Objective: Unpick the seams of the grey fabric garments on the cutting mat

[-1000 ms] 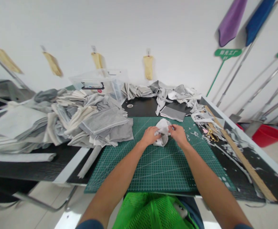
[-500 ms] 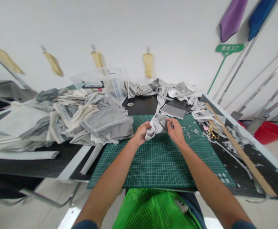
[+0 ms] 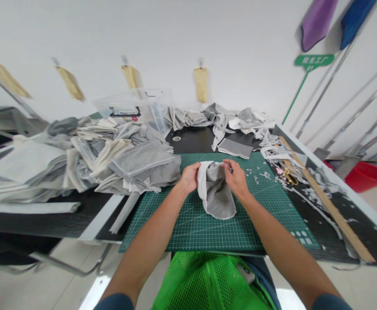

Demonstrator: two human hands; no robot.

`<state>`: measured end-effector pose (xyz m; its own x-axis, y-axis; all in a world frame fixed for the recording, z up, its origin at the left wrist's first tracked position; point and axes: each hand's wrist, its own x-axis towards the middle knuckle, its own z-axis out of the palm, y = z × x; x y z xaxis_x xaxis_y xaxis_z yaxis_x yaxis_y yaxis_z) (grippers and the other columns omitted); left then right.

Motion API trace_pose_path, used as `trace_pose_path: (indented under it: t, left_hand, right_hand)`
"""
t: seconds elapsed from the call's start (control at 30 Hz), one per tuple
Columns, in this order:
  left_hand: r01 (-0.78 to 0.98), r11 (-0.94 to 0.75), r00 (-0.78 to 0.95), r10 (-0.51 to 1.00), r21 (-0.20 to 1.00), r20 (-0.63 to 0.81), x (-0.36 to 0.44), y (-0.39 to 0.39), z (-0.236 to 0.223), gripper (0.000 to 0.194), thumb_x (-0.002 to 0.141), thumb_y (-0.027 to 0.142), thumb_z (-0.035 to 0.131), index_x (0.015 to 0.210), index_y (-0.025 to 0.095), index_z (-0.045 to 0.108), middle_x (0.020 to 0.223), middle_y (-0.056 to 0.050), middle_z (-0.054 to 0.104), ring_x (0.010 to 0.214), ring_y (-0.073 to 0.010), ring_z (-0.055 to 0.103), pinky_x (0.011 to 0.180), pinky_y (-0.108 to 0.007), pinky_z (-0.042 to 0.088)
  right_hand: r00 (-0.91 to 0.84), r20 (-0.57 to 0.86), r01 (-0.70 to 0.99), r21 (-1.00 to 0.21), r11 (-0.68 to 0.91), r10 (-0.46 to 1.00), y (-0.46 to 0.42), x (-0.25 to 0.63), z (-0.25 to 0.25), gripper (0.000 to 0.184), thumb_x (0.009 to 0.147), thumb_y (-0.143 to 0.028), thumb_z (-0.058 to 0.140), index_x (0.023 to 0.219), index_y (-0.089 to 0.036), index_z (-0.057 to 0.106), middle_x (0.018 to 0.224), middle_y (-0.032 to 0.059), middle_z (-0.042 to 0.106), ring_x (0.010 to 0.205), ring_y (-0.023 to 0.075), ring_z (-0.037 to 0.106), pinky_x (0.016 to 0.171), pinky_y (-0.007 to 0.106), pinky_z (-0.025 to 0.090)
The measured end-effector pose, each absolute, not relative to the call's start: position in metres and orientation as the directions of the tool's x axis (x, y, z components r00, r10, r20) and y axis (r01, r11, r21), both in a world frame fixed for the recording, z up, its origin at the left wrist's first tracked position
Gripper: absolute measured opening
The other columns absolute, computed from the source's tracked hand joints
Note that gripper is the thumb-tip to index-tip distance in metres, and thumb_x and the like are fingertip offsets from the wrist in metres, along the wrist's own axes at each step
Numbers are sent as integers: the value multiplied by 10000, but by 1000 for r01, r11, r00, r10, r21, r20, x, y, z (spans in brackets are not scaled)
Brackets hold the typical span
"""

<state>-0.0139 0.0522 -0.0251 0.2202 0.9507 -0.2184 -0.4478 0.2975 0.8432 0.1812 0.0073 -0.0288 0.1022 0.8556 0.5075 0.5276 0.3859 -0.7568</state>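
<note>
My left hand [image 3: 190,177] and my right hand [image 3: 235,178] both grip the top edge of a grey fabric piece [image 3: 216,193] with a white rim. It hangs open between them and its lower end rests on the green cutting mat [image 3: 207,224]. A thin dark tool shows between the fingers of my right hand; what it is I cannot tell.
A big pile of grey and white fabric pieces [image 3: 117,159] lies left of the mat. A clear plastic bin [image 3: 133,110], more fabric [image 3: 233,122], gold scissors [image 3: 287,177] and a wooden ruler [image 3: 324,206] sit behind and right. A green mesh bag [image 3: 204,284] lies below the mat's near edge.
The fabric was bunched into a white wad between my hands; now it is lifted and spread open, showing its grey side and hanging down onto the mat.
</note>
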Motion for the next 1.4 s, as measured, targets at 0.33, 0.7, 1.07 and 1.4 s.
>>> trace_pose_path:
  t: [0.33, 0.7, 1.07, 1.4]
  left_hand:
    - [35, 104, 227, 968, 994, -109, -18, 41, -24, 708, 624, 368, 911, 1242, 157, 637, 974, -85, 763, 765, -210, 699, 766, -339, 567]
    - [896, -214, 120, 961, 390, 251, -34, 55, -39, 376, 826, 460, 726, 1039, 166, 821, 1151, -187, 728, 1202, -343, 619, 1056, -412, 451]
    - [450, -43, -44, 997, 892, 71, -40, 68, -43, 233, 672, 202, 667, 508, 199, 502, 594, -39, 559, 758, -230, 624, 734, -323, 449]
    - [-185, 81, 169, 984, 979, -49, -25, 50, -25, 229, 613, 175, 683, 837, 181, 639, 662, 6, 638, 567, -133, 579, 563, -238, 424]
  right_hand:
    - [-56, 305, 478, -828, 294, 951, 17, 180, -43, 363, 1024, -403, 428, 1215, -207, 666, 850, 26, 728, 809, 199, 662, 794, 318, 493]
    - [-89, 352, 706, -637, 308, 932, 15, 182, -40, 326, 1005, -413, 480, 895, -202, 703, 836, 52, 720, 776, 186, 622, 744, 287, 426]
    - [-193, 159, 835, -491, 247, 968, 15, 185, -43, 103, 853, -282, 674, 821, -209, 738, 847, 61, 767, 772, 199, 652, 692, 278, 401]
    - [124, 463, 644, -710, 284, 878, 14, 196, -24, 232, 906, -360, 559, 868, -193, 715, 802, 42, 718, 716, 180, 588, 681, 291, 412]
